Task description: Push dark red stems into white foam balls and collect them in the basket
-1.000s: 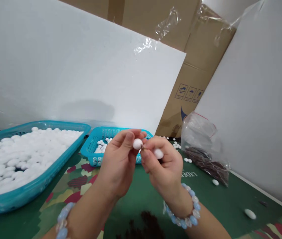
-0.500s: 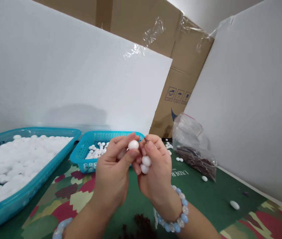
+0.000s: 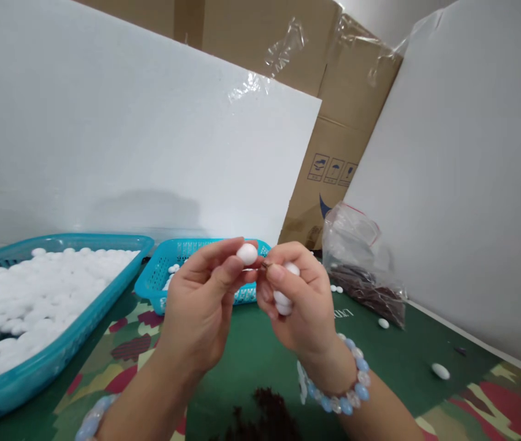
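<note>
Between the thumb and forefinger of my left hand [image 3: 203, 294] is a smooth white egg-shaped piece [image 3: 247, 253]. My right hand [image 3: 300, 297] is closed, with several white egg-shaped pieces [image 3: 283, 300] tucked in its palm and fingers. Its thumb and forefinger also pinch a small thin brown bit [image 3: 265, 265], whose kind is too small to make out. The tip of that bit points toward the white piece in my left hand, and the two hands nearly meet. Below them, at the bottom edge, lies a heap of dark brown crumbly material [image 3: 267, 419].
A large blue tray [image 3: 60, 355] full of white pieces stands at left. A smaller blue basket [image 3: 150, 288] with more sits behind my hands. At right are a clear bag [image 3: 366, 275] of brown sticks and loose white pieces [image 3: 440, 371]. White boards [image 3: 150, 141] and cardboard [image 3: 260, 49] rise behind.
My right hand has shifted slightly right and turned, its fingers covering more of the white pieces. The brown bit now sits lower, closer to the piece in my left hand. The view has shifted slightly.
</note>
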Available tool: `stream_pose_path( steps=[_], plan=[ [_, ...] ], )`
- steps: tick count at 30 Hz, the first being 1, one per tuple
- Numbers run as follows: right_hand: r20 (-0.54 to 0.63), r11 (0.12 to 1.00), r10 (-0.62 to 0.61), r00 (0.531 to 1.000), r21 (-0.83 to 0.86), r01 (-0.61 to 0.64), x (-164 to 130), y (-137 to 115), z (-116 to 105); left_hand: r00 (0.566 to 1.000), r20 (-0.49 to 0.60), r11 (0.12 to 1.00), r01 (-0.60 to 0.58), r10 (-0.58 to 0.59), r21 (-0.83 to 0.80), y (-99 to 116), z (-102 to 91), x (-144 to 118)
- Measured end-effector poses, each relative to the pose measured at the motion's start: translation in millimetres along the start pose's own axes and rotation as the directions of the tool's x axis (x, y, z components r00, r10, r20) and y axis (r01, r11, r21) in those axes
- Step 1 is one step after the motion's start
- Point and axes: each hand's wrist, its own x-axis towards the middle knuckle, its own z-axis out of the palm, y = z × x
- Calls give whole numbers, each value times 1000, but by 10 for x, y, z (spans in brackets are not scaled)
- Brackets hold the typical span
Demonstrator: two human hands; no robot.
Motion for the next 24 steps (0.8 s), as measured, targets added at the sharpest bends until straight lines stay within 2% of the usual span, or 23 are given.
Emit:
stream_pose_path(
  steps=[7, 12, 19, 24],
  plan=[
    [47, 999, 30, 998, 13, -31, 5, 0, -27, 1000, 18, 1000, 25, -25, -4, 4, -12, 15],
    [38, 995, 87, 995, 42, -89, 0, -4, -22, 999, 28, 999, 32, -32, -1, 12, -31, 18],
    [16, 973, 211, 977, 92, -212, 31, -38, -11, 996, 87, 998, -36, 31, 53, 19, -51, 25],
    [3, 960, 252, 968, 122, -251, 31, -42, -25, 993, 77, 991, -93, 86, 92, 31, -48, 17]
  ],
)
